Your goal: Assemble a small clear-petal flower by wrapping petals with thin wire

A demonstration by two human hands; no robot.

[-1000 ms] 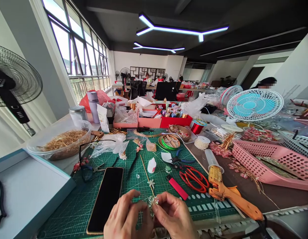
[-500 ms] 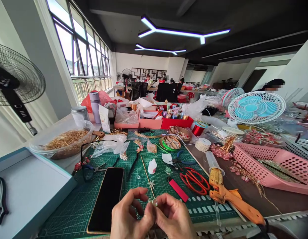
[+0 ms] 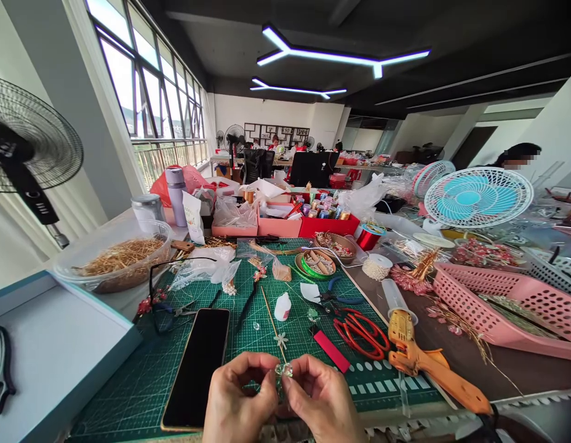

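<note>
Between the fingertips of both hands is a small clear flower piece (image 3: 284, 370), low in the middle of the view. My left hand (image 3: 243, 394) pinches its left side with thumb and forefinger. On its right side, my right hand (image 3: 319, 394) is closed on the same piece. A thin golden stem (image 3: 269, 311) with a pale flower (image 3: 280, 340) runs up from the fingertips over the green cutting mat (image 3: 128, 375). Just beyond stands a small white bottle (image 3: 282, 307). Left of my left hand lies a black phone (image 3: 197, 369).
An orange glue gun (image 3: 440, 372), red-handled scissors (image 3: 362, 332) and a pink strip (image 3: 330, 349) lie at the right. Farther right is a pink basket (image 3: 507, 289). A blue box (image 3: 50, 344) holding pliers is at the left. A person (image 3: 520, 155) is at the far right.
The left fingers have shifted slightly left, and the thumb has moved from the centre, so the clear flower piece shows more. The right hand has hardly moved.
</note>
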